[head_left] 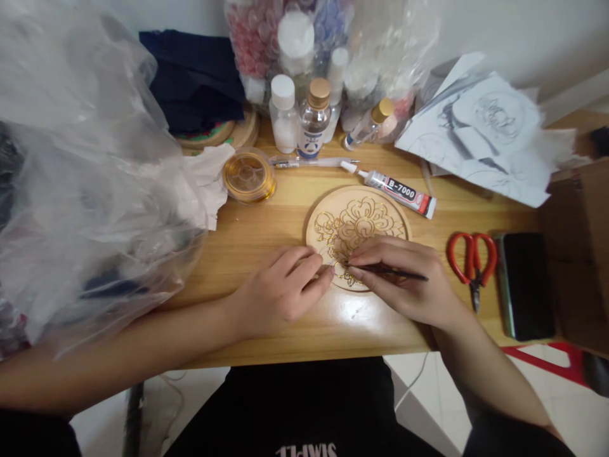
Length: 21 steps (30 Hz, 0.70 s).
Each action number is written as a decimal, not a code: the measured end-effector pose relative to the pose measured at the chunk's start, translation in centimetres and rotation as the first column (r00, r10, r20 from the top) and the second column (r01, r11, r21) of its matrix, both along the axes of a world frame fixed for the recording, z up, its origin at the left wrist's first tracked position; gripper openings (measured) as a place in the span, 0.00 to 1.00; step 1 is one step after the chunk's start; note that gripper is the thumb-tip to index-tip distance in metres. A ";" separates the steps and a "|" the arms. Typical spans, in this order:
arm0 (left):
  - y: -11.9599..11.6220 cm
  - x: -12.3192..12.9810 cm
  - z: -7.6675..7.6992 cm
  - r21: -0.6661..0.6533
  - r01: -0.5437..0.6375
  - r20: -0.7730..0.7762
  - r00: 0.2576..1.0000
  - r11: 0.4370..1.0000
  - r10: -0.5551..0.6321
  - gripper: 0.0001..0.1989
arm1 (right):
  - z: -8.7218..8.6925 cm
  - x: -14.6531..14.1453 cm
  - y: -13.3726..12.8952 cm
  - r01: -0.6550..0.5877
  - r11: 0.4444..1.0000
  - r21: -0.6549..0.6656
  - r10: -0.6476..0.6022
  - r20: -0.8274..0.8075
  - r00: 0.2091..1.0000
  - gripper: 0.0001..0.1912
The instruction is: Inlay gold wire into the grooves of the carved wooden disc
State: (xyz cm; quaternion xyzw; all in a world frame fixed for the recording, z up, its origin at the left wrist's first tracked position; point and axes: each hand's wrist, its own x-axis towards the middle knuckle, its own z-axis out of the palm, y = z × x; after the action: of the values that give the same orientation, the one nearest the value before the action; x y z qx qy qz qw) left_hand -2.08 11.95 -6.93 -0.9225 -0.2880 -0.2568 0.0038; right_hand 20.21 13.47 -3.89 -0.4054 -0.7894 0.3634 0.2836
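Observation:
A round wooden board (311, 222) lies flat on the table, with a flower design outlined in gold wire (364, 226). At its lower left rim, my left hand (288, 285) has bent fingers closed against the board, fingertips close to the gold outline. My right hand (409, 273) is over the board's lower right part, pinching slim black tweezers (394, 271). The tweezers' tip points left, close to my left fingertips. What lies between the tip and those fingertips is too small to make out.
Behind the board are a spool of gold wire (249, 176), a pen (304, 162), a B-7000 glue tube (402, 192) and several bottles (313, 120). Red-handled pliers (473, 260) and a phone (524, 285) lie right. Plastic bags (95, 178) crowd the left; printed papers (480, 127) stand back right.

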 end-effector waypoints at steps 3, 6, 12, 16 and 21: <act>0.0 0.0 0.0 -0.001 -0.007 0.001 1.000 1.000 0.007 0.12 | 0.0 0.0 0.0 0.002 1.000 0.009 -0.002 0.001 1.000 0.05; 0.0 0.0 0.1 0.001 -0.007 0.002 1.000 1.000 0.007 0.11 | 0.1 -0.1 0.0 0.004 1.000 0.022 -0.004 0.002 1.000 0.05; 0.0 0.0 0.2 0.000 -0.009 -0.003 1.000 1.000 0.009 0.10 | -0.1 -0.1 0.0 -0.022 0.999 0.023 0.022 0.009 1.000 0.05; 0.0 0.0 0.2 0.000 -0.005 -0.006 1.000 1.000 0.005 0.11 | -0.1 0.0 0.0 -0.019 0.999 0.032 0.018 0.006 1.000 0.06; 0.1 0.0 0.2 0.006 -0.006 -0.007 1.000 1.000 0.006 0.10 | -0.2 0.0 0.0 -0.030 0.999 0.033 0.030 0.012 0.999 0.06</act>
State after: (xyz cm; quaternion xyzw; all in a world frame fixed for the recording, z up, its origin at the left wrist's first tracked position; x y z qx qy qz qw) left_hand -2.07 12.01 -6.75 -0.9226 -0.2900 -0.2544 0.0084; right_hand 20.18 13.48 -4.08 -0.3907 -0.8029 0.3524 0.2803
